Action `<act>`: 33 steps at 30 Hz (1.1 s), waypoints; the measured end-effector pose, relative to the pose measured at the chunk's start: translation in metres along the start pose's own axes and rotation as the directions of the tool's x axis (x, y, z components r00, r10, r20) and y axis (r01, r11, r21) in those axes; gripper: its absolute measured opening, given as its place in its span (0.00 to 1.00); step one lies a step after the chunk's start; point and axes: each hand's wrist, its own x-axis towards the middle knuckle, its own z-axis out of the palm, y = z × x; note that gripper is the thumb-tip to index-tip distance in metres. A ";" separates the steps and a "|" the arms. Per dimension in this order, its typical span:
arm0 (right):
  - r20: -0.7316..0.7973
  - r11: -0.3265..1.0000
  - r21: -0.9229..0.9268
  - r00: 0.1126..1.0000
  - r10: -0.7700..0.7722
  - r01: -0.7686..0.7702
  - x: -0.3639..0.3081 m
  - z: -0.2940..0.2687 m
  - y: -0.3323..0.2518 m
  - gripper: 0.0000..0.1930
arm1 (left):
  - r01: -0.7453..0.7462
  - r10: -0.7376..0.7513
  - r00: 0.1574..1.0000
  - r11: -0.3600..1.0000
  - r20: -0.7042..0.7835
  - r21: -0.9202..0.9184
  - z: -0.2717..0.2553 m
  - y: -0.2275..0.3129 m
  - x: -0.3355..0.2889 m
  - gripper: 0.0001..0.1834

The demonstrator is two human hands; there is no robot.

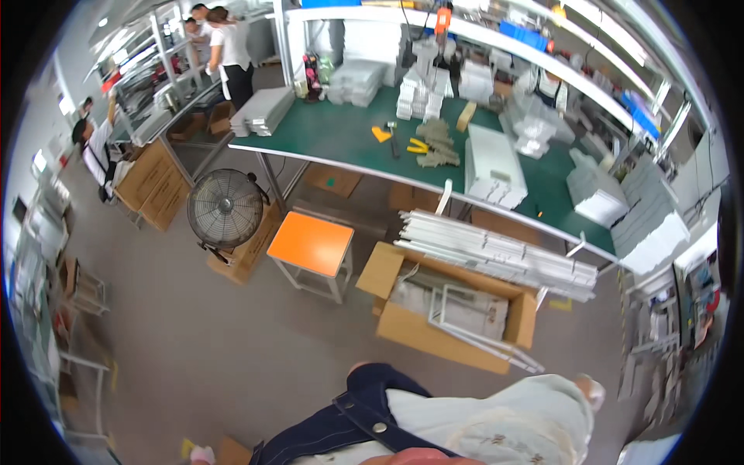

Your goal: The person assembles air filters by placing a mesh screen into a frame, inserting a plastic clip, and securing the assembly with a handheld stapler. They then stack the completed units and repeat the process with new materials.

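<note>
A green counter (333, 133) crossed the upper right. Right of the middle sat an open brown box (434, 337), a white frame (470, 339) poking out. Our right hand (594, 393) was near it, lower right; our left hand (202, 455), bottom left. We couldn't tell how wide either grip was.

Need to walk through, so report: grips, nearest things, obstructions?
Left grip at lower edge, right grip nearer the open carton; hold unclear on both. White strips behind carton. Possibly in the way: orange-topped stool, black fan.
</note>
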 end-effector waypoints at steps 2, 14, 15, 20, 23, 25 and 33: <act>0.069 1.000 0.024 0.997 -0.018 0.017 0.017 0.003 -0.039 0.22 | -0.024 0.028 1.000 0.954 -0.009 0.298 -0.044 -0.091 0.045 0.14; -0.888 0.222 0.299 0.355 -0.291 0.928 -0.056 -0.415 -0.397 0.21 | -0.840 0.595 0.427 0.540 -0.681 -0.055 -0.481 0.185 0.174 0.19; -0.894 -0.094 0.350 0.302 -0.330 0.932 -0.085 -0.444 -0.413 0.20 | -0.804 0.524 0.485 0.582 -0.700 -0.122 -0.501 0.167 0.195 0.19; -0.680 -0.063 0.660 0.560 -0.473 0.748 0.009 -0.492 -0.446 0.22 | -0.497 0.224 0.829 0.715 -0.513 -0.492 -0.518 0.045 0.373 0.23; -0.478 0.952 0.297 0.874 0.085 0.070 0.124 -0.443 -0.448 0.25 | -0.422 0.427 0.899 0.790 -0.095 -0.446 -0.522 -0.015 0.431 0.25; 0.005 0.953 -0.231 0.980 0.200 -0.194 0.151 -0.380 -0.434 0.23 | -0.448 0.505 0.860 0.815 0.072 -0.369 -0.529 -0.047 0.477 0.25; 0.048 0.999 -0.020 0.998 -0.026 0.027 0.212 -0.429 -0.570 0.22 | -0.496 0.483 0.864 0.864 -0.144 -0.080 -0.611 -0.190 0.632 0.26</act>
